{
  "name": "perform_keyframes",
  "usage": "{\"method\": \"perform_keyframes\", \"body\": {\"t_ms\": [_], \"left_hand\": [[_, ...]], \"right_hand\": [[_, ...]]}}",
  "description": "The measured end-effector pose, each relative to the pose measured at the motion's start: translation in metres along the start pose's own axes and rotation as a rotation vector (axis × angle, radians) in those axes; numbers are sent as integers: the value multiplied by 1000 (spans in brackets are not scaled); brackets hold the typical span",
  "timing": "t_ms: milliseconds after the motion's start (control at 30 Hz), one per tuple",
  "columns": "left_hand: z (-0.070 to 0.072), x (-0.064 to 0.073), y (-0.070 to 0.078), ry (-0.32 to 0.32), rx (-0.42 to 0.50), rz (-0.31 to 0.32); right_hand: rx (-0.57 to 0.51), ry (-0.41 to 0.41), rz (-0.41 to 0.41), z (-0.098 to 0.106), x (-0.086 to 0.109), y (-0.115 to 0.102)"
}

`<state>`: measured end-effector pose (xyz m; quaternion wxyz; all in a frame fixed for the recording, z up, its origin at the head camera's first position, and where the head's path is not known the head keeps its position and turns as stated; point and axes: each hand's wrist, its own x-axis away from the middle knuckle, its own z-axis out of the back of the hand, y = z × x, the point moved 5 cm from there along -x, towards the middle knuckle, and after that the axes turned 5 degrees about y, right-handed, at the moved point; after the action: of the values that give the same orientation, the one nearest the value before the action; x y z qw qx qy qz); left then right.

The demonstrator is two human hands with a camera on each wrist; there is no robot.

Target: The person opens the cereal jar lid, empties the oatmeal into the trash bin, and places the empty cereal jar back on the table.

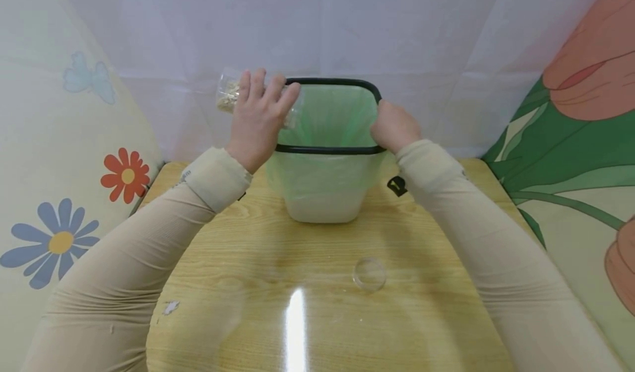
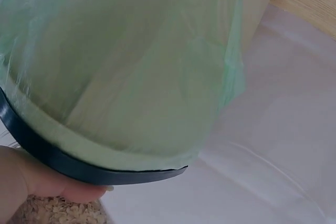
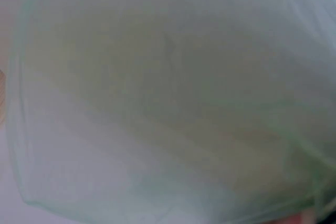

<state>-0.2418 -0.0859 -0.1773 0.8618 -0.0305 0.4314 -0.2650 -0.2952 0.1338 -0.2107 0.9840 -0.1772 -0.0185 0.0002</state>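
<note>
My left hand grips a clear jar lying nearly on its side at the left rim of a bin. Pale flakes, which look like oats, sit inside the jar. The jar's mouth end points into the bin. A light green bag lines the whitish bin, folded over its outside under a black rim. On the opposite side, my right hand holds the rim with curled fingers. Bag film fills the blurred right wrist view, hiding most of that hand.
A clear round lid lies on the wood-grain table in front of the bin. Near the right cuff is a small black object. A white cloth hangs behind, with flower-printed panels at both sides.
</note>
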Motion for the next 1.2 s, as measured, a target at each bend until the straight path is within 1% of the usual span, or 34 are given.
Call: {"method": "perform_keyframes", "body": {"t_ms": [367,600,833,1200], "left_hand": [[-1,0,2,-14,3,-8],[-1,-2,3,-19,7,-2],[-2,-1,2,4,4,-6],[-3,1,2,13,-9,-21]], "right_hand": [[-4,3,4,0,2,-1],[-11,4,-1,0,2,0],[-2,8,13,0,2,0],[0,2,5,-1,1,1]]}}
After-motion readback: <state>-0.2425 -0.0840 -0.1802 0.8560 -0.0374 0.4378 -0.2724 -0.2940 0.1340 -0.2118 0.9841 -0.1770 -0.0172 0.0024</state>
